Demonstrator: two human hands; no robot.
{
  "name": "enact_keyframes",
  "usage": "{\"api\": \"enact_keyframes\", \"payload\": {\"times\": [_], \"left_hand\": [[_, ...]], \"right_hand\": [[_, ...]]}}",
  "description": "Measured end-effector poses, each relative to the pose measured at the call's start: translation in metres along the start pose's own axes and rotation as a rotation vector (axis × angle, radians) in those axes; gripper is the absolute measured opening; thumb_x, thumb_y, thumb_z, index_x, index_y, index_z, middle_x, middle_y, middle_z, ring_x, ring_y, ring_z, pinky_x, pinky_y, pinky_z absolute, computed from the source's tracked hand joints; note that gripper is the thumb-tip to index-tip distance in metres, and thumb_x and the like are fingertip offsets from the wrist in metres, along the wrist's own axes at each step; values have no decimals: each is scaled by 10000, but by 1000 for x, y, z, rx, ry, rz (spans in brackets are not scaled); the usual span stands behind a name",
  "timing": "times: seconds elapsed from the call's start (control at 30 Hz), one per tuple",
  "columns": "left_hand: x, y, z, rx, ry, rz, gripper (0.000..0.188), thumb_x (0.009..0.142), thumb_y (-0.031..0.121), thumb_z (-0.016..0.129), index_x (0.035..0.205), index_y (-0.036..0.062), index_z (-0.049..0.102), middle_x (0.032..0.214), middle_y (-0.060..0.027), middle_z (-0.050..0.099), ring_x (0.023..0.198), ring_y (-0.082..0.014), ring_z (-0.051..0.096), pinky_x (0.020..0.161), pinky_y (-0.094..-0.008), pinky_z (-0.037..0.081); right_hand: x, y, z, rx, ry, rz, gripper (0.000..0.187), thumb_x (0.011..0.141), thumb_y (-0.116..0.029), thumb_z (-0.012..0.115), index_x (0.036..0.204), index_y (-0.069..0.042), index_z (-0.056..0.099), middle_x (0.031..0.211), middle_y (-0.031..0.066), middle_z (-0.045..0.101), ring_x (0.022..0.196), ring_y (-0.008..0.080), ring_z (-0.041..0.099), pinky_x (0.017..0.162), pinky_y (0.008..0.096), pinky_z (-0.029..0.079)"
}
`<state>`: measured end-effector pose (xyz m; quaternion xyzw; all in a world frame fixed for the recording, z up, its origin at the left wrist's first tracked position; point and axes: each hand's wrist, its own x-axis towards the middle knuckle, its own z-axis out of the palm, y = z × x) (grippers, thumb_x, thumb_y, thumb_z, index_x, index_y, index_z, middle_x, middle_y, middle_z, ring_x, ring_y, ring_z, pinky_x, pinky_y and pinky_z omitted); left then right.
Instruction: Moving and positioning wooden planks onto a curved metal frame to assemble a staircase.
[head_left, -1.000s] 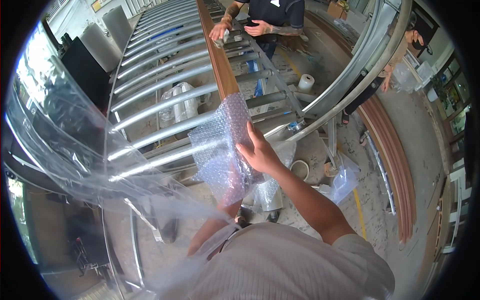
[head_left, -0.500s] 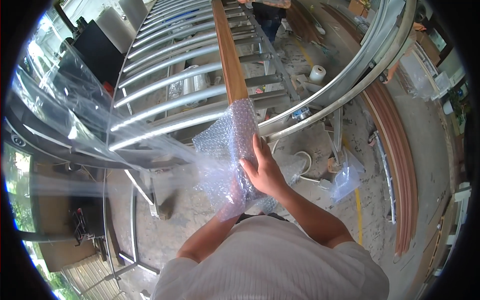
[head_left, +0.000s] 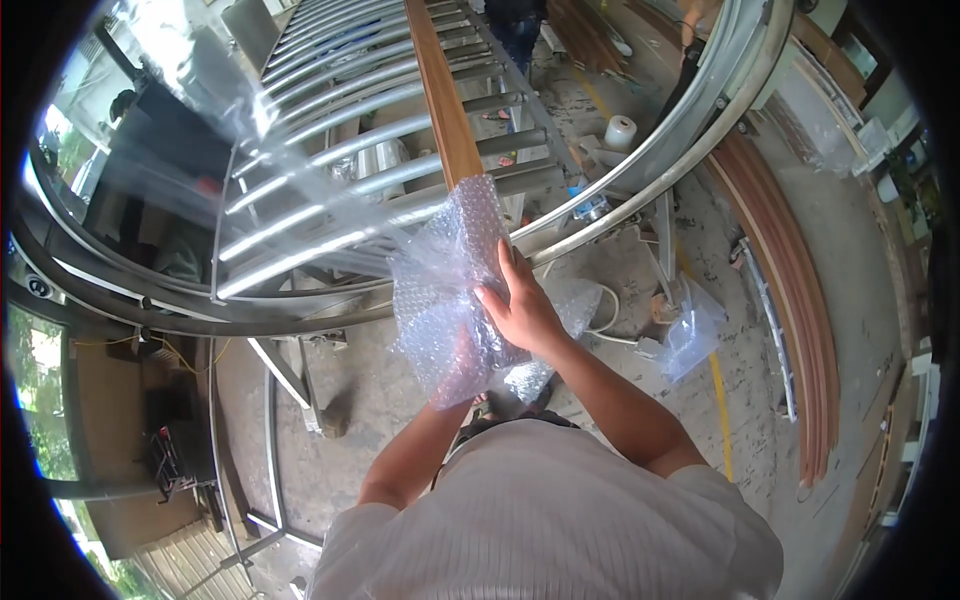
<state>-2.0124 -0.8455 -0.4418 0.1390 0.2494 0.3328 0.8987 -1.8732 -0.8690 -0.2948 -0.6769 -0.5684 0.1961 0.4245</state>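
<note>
A long wooden plank (head_left: 447, 120) runs away from me over the metal rollers, its near end sleeved in bubble wrap (head_left: 478, 215). My right hand (head_left: 525, 312) is closed round the right side of the sleeved end, thumb on top. A loose flap of the wrap spreads to the left. Behind it, blurred through the plastic, my left hand (head_left: 465, 355) is at the underside near the plank's end; its fingers are hidden. Thin clear film (head_left: 330, 185) stretches from the wrap toward the upper left.
A large metal ring (head_left: 640, 215) curves round the work area beyond my hands. The roller conveyor (head_left: 350, 160) lies beyond it. Long brown boards (head_left: 790, 300), a white roll (head_left: 620, 132) and a plastic bag (head_left: 695, 330) are at right. Two other people show partly at the top.
The film strands on the left have swung upward from low beside the wrap. My hands and the wrapped end sit slightly higher in view, and another person's arm appears at the upper right.
</note>
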Motion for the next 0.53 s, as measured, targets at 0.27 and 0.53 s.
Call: {"api": "enact_keyframes", "payload": {"times": [0.27, 0.53], "left_hand": [[22, 14, -21, 29, -168, 163, 679, 1106, 546, 561, 1574, 57, 508, 1496, -133, 611, 1344, -278, 614, 1130, -437, 526], [22, 19, -41, 65, -285, 165, 694, 1095, 490, 621, 1615, 59, 464, 1528, -126, 593, 1366, -287, 601, 1149, -418, 519]], "right_hand": [[10, 1, -4, -33, -13, 35, 867, 1034, -318, 734, 1715, -62, 262, 1666, 287, 437, 1529, 435, 464, 1250, 450, 397], [-13, 74, -70, 155, 432, 196, 582, 1085, -225, 684, 1591, -25, 478, 1544, 261, 582, 1425, 365, 580, 1152, 456, 509]]}}
